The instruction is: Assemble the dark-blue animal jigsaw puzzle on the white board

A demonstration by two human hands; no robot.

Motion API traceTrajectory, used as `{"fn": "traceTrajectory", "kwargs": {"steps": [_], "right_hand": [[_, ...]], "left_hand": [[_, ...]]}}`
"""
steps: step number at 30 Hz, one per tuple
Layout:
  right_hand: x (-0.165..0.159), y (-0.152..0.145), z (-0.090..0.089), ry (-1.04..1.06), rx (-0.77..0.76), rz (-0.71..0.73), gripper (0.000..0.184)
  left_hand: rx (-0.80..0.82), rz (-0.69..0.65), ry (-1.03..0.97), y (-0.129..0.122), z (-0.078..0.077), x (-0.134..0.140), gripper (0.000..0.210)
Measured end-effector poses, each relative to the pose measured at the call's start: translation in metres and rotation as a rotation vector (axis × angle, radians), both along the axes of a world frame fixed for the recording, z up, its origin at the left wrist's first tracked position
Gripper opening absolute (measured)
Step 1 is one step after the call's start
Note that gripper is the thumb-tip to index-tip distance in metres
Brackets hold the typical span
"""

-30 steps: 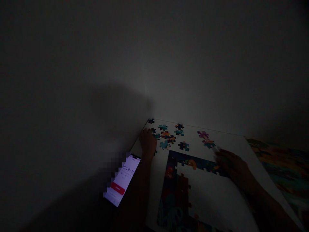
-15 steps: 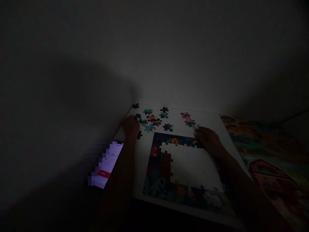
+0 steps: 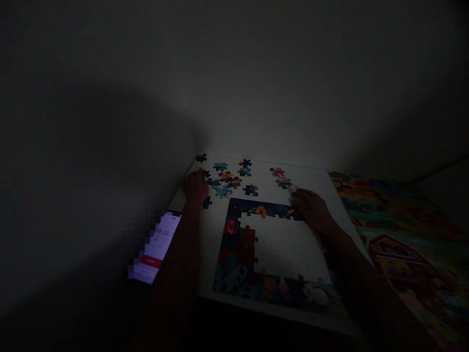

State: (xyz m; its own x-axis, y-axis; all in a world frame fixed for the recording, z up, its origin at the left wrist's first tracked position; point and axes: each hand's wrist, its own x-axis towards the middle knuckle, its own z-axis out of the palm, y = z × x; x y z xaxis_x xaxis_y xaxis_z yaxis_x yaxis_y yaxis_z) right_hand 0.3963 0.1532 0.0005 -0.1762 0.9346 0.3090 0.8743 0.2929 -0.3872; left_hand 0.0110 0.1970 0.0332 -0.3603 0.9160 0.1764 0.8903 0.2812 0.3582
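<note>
The light is dim. My left hand (image 3: 195,187) rests at the left side of the white tabletop, its fingers curled at a dark puzzle piece (image 3: 206,173) that they partly cover. My right hand (image 3: 310,205) hovers over the top right of a partly assembled puzzle (image 3: 223,264), fingers drawn together around a small pale thing (image 3: 292,189) that I cannot make out. The puzzle shows border pieces round a bare white middle. Just beyond the right fingertips lie a pink puzzle piece (image 3: 277,171) and a red-and-teal puzzle piece (image 3: 284,183).
Several loose pieces, among them an orange piece (image 3: 225,176) and a dark teal piece (image 3: 251,190), lie behind the puzzle. A lit phone (image 3: 157,249) with a timer is at the left. On the right lies a colourful farm picture (image 3: 395,249). A wall (image 3: 256,88) rises behind.
The whole view has shifted slightly, so everything appears a little further left and up. Both hands keep nearly the same places among the pieces.
</note>
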Motion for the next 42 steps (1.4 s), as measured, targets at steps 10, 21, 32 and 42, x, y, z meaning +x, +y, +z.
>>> {"fn": "traceTrajectory", "kwargs": {"steps": [10,21,32,42], "right_hand": [[0.0,0.0,0.001,-0.011,-0.017,-0.01,0.038],[0.002,0.002,-0.004,0.015,0.011,0.01,0.037],[0.002,0.003,-0.003,0.0,-0.004,0.012,0.036],[-0.001,0.001,0.004,0.057,-0.052,0.0,0.037]], "left_hand": [[0.076,0.076,-0.192,0.006,0.005,-0.009,0.064],[0.184,0.049,-0.429,-0.002,0.012,-0.017,0.046],[0.213,0.016,-0.833,-0.013,0.021,-0.002,0.036],[0.101,-0.424,-1.036,-0.027,0.006,0.027,0.045]]}}
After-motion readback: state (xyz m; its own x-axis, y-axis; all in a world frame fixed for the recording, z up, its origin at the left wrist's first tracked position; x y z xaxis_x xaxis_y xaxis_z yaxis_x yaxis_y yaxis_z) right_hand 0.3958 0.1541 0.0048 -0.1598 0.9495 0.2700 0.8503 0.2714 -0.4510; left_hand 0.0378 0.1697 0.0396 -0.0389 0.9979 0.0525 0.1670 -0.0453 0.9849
